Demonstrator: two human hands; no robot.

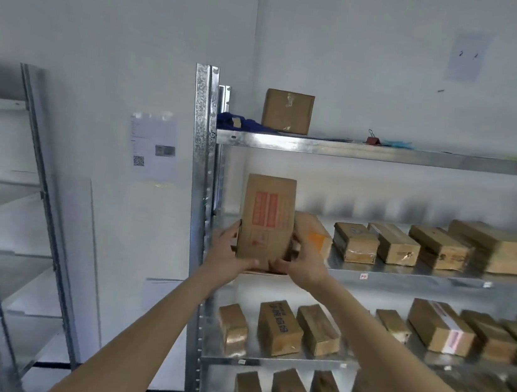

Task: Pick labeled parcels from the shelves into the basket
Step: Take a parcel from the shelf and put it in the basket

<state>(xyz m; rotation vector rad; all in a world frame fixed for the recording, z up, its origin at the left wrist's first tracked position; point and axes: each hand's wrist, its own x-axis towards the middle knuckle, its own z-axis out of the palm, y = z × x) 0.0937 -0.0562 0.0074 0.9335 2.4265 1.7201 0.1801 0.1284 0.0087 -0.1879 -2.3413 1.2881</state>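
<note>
A brown cardboard parcel with a red printed label [266, 218] is held upright in front of the left end of the metal shelf unit [387, 155]. My left hand [230, 251] grips its lower left side and my right hand [303, 261] grips its lower right side. Behind my right hand another parcel with an orange patch [316, 233] lies on the same shelf level. No basket is in view.
Several brown parcels lie in rows on the middle shelf [424, 247] and on the two lower shelves [279, 328]. One box [287, 111] stands on the top shelf beside a blue cloth and a red binder clip. A second grey rack [36, 199] stands at the left.
</note>
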